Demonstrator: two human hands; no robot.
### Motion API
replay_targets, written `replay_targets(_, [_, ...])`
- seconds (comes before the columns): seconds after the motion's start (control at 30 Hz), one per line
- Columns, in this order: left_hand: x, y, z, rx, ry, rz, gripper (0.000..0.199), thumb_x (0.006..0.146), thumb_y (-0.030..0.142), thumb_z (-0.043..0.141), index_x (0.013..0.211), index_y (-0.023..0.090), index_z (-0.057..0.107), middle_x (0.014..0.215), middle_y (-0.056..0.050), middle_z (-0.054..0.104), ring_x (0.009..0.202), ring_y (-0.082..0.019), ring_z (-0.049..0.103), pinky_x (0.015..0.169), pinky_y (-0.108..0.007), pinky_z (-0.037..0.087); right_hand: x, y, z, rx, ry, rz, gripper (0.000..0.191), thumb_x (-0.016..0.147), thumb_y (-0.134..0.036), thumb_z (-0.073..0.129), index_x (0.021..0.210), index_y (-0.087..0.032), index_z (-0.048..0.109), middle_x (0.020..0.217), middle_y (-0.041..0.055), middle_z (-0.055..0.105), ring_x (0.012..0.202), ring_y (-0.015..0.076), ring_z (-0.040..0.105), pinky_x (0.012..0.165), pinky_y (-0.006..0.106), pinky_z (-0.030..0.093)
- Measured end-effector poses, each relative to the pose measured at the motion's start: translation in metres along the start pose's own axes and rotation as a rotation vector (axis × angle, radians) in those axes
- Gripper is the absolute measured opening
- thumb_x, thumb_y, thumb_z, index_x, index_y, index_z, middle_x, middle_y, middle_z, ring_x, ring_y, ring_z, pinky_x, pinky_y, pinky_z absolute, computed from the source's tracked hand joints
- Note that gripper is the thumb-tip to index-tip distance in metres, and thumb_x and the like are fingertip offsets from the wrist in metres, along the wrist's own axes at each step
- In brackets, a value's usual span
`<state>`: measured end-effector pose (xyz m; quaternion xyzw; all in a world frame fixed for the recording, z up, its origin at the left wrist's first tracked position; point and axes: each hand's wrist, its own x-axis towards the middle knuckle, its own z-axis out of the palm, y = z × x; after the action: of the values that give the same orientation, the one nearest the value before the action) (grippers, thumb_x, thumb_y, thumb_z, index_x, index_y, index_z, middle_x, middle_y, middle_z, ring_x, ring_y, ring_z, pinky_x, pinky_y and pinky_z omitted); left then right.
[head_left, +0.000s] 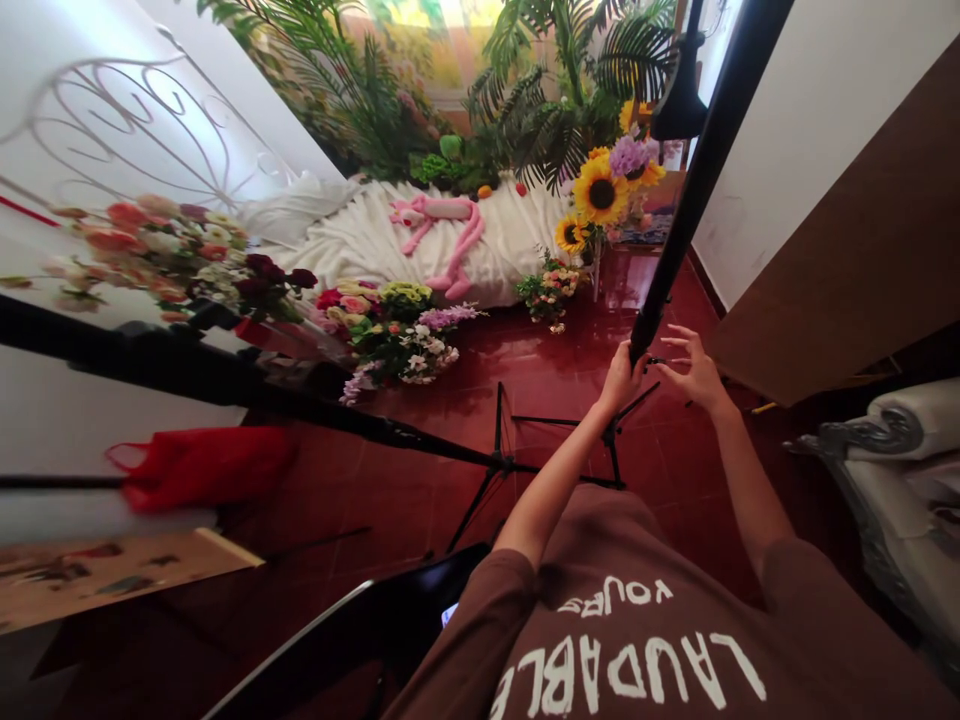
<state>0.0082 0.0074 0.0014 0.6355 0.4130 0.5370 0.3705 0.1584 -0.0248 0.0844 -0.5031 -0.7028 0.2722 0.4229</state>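
The left hand point(621, 378) is gripping the black stand point(679, 215) above the red floor point(439, 400); the right hand point(694, 370) is spreading its fingers beside a small knob point(654, 361). White lettering point(634, 675) is reading "LAUDABLE" and "YOURS".

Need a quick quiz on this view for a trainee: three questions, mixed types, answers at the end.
1. Multiple choice: which is wrapped around the black pole on the right side of the view?
A) the left hand
B) the right hand
C) neither hand
2. True or false: the pink plush toy lies on the white cloth.
3. Fill in the colour: the bag at the left of the view is ____.

Key: 1 A; 2 true; 3 red.
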Motion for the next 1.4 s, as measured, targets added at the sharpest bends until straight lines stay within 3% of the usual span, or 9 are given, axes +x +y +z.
replay_targets(0.23, [0.000,-0.002,0.001,0.019,0.009,-0.009,0.032,0.092,0.041,0.047,0.115,0.018,0.047,0.097,-0.009,0.061,0.080,-0.014,0.058,0.077,-0.028,0.046,-0.018,0.023,0.010,0.055,0.021,0.136,0.040,0.087,-0.042,0.059,0.123,-0.026,0.054,0.115,0.0079,0.067,0.107,0.0218,0.064,0.087,0.041,0.053])
replay_targets(0.37, [0.000,-0.002,0.000,0.036,0.007,-0.007,0.032,0.092,0.042,0.047,0.114,0.018,0.047,0.094,-0.008,0.061,0.080,-0.014,0.058,0.075,-0.028,0.046,-0.014,0.026,0.020,0.132,0.117,0.206,0.037,0.085,-0.044,0.061,0.117,-0.026,0.057,0.088,0.0024,0.069,0.079,0.0164,0.066,0.073,0.031,0.054])
replay_targets(0.5, [-0.001,0.001,0.000,0.013,-0.002,-0.018,0.032,0.093,0.041,0.046,0.115,0.018,0.046,0.094,-0.008,0.061,0.076,-0.013,0.058,0.073,-0.027,0.046,-0.008,0.025,0.033,0.355,0.119,0.309,0.032,0.086,-0.041,0.060,0.114,-0.026,0.056,0.057,-0.0071,0.054,0.046,0.0080,0.048,0.046,0.018,0.040])
replay_targets(0.7, [-0.001,-0.001,0.001,0.011,0.017,-0.017,0.032,0.092,0.042,0.048,0.113,0.019,0.046,0.097,-0.009,0.061,0.082,-0.015,0.060,0.076,-0.029,0.046,0.009,0.024,0.048,0.715,0.230,0.615,0.022,0.083,-0.026,0.056,0.105,-0.025,0.055,0.046,-0.0125,0.041,0.030,0.0036,0.026,0.030,0.014,0.018])
replay_targets(0.87, [-0.001,0.006,0.001,-0.017,0.013,-0.023,0.031,0.092,0.044,0.047,0.110,0.019,0.048,0.098,-0.010,0.063,0.082,-0.015,0.061,0.078,-0.029,0.047,0.023,0.032,0.036,1.107,0.002,0.927,0.015,0.084,-0.016,0.043,0.087,-0.017,0.058,0.035,-0.0137,0.024,0.026,0.0047,0.016,0.026,0.014,0.012])
replay_targets(1.03, [-0.006,0.015,-0.005,-0.039,-0.029,-0.080,0.035,0.092,0.041,0.048,0.120,0.019,0.047,0.108,-0.010,0.064,0.089,-0.015,0.064,0.083,-0.030,0.049,0.017,0.032,0.029,1.386,-0.035,0.944,0.020,0.087,-0.012,0.039,0.081,-0.015,0.058,0.034,-0.0115,0.025,0.029,0.0051,0.026,0.028,0.010,0.023])
replay_targets(1.13, [-0.022,0.002,-0.018,-0.045,-0.063,-0.165,0.042,0.090,0.038,0.052,0.127,0.020,0.047,0.121,-0.013,0.061,0.105,-0.018,0.062,0.088,-0.032,0.049,0.003,0.029,0.038,1.447,0.116,0.964,0.019,0.087,-0.011,0.039,0.077,-0.017,0.055,0.038,-0.0091,0.035,0.032,0.0050,0.032,0.030,0.010,0.029])
replay_targets(1.27, [-0.072,-0.033,-0.058,-0.008,-0.127,-0.426,0.029,0.087,0.036,0.056,0.106,0.015,0.062,0.110,-0.012,0.067,0.101,-0.018,0.064,0.093,-0.035,0.048,-0.024,0.030,0.061,1.448,0.158,1.076,0.014,0.086,-0.013,0.044,0.076,-0.018,0.053,0.043,-0.0084,0.039,0.033,0.0050,0.035,0.031,0.011,0.032])
replay_targets(1.4, [-0.132,-0.062,-0.127,0.027,0.130,-0.778,0.027,0.084,0.039,0.059,0.092,0.014,0.063,0.097,-0.010,0.069,0.091,-0.017,0.066,0.087,-0.032,0.051,-0.049,0.033,0.082,1.407,0.058,1.181,0.007,0.083,-0.014,0.049,0.080,-0.019,0.053,0.048,-0.0076,0.044,0.035,0.0047,0.038,0.033,0.011,0.035])
